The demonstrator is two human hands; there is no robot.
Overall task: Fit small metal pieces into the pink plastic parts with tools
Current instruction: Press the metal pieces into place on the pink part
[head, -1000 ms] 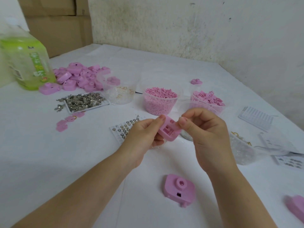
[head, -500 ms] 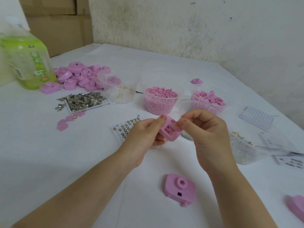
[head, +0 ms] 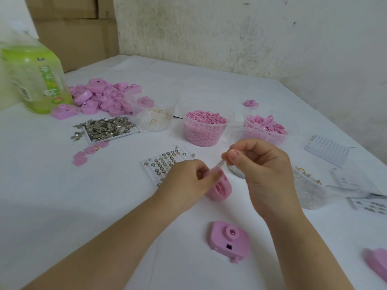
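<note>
Pinching pink part (head: 219, 188) at edge with left hand (head: 188, 181); pinching thin, blurred piece (head: 221, 163) with right hand (head: 261, 170). Likely light, stiff, slick: hold by side walls, cavity exposed.

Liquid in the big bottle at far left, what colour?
The bottle holds yellow-green liquid; head view.

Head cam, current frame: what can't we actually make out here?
All head view.
Blurred: the slim item pinched by the right hand; tool or metal piece, cannot tell.
Hidden: the held pink part, partly covered by the left hand; whether a piece is seated inside is unclear.
Hidden: the clear cup behind the right hand; contents unclear.
Cut off: the pink part at the right edge, by the frame.
</note>
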